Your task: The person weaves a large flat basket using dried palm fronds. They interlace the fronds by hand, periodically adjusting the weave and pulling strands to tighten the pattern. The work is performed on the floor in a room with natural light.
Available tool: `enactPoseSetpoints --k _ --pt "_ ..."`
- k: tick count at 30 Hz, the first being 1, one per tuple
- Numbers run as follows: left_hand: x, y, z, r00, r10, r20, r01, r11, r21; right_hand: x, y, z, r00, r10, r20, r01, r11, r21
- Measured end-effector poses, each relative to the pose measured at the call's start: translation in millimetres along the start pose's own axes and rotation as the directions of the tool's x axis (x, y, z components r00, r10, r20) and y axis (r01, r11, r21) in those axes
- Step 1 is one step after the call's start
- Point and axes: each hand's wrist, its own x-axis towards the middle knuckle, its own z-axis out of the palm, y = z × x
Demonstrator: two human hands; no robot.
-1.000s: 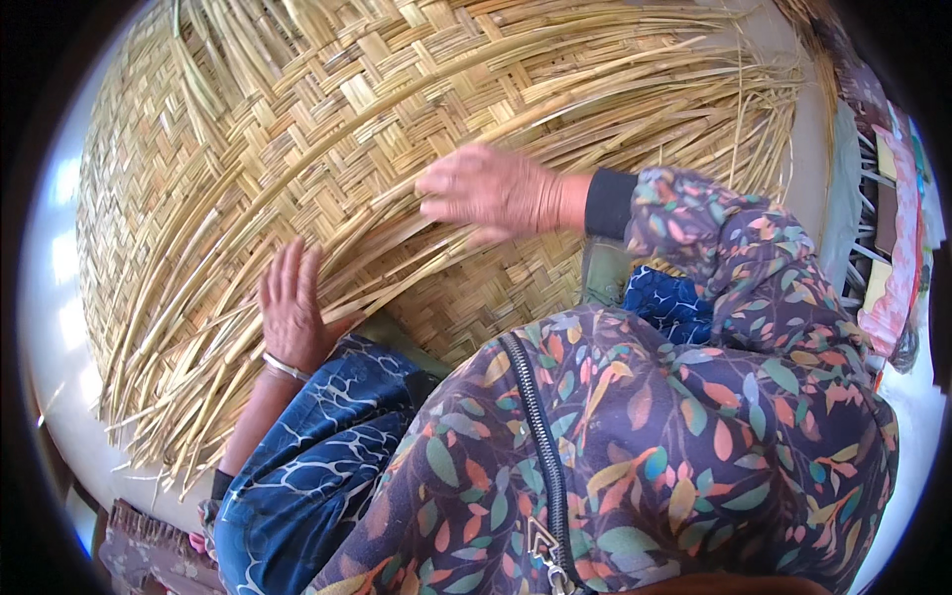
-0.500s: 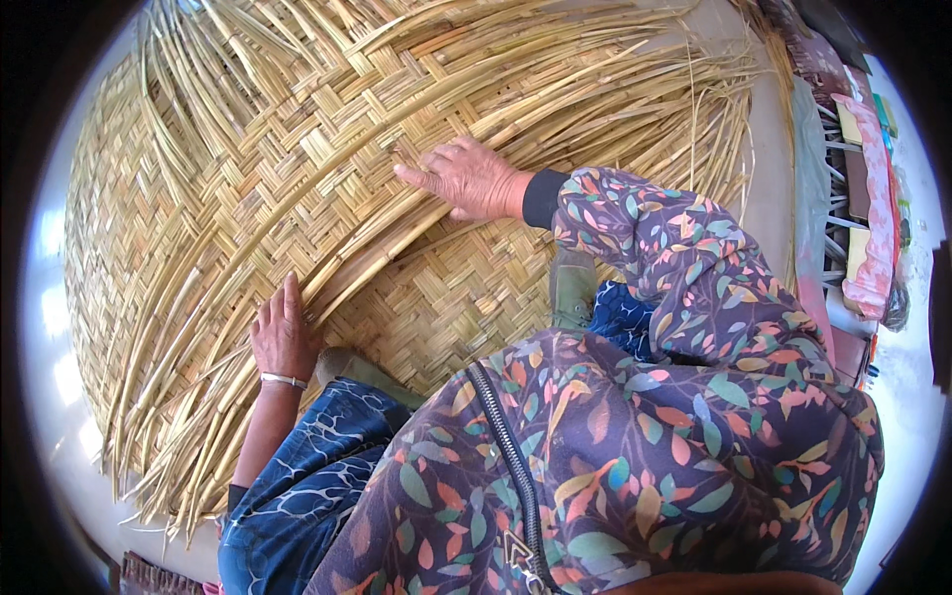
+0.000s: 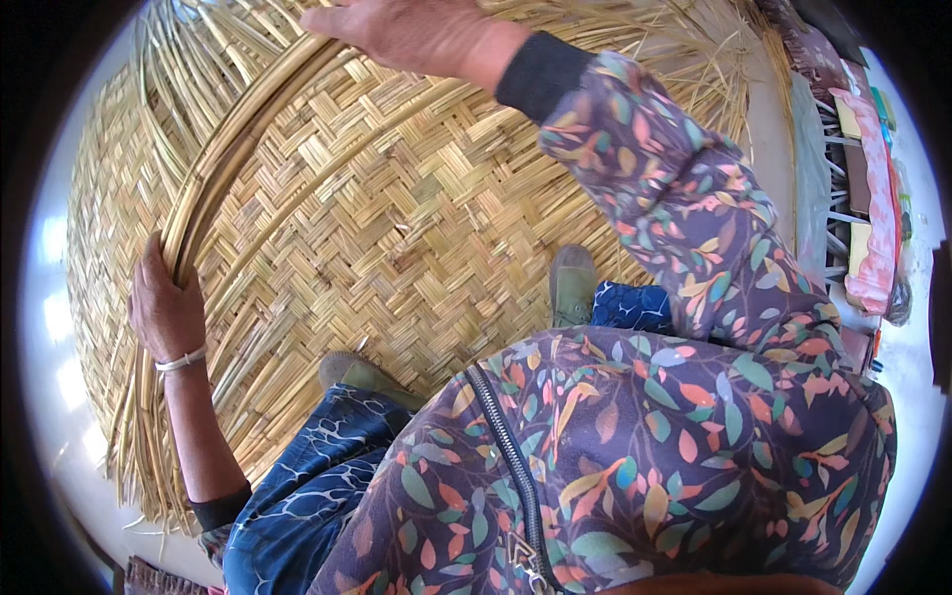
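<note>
Head view: a large round woven mat of pale yellow bamboo strips (image 3: 397,248) fills the floor ahead, loose strip ends fanning out at its left and far edges. A curved bundle of long bamboo strips (image 3: 223,149) arcs over the mat from the left to the far side. The left hand (image 3: 164,307), arm stretched along the left edge, has its fingers curled around the near end of that bundle. The right hand (image 3: 416,30) reaches far, palm down, fingers pressed together on the bundle's far end. Two olive-green shoes (image 3: 573,283) rest on the mat, near the person.
</note>
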Motion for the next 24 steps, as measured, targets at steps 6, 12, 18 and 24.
enactPoseSetpoints --k 6,12,18,24 --pt "-15 7 87 0.91 0.059 0.411 -0.028 0.996 -0.081 -41 -34 66 0.825 -0.123 0.551 0.028 0.984 0.178" --pt "-19 11 74 0.85 0.007 0.526 0.039 0.996 -0.077 -115 -1 41 0.846 -0.313 0.431 0.156 0.919 0.362" --pt "-29 1 71 0.931 0.196 0.308 -0.116 0.959 -0.26 -188 47 -11 0.599 -0.201 0.775 -0.107 0.939 0.326" --pt "-30 -7 75 0.926 0.351 0.142 -0.292 0.901 -0.321 -249 32 -49 0.228 -0.059 0.972 -0.645 0.739 0.196"
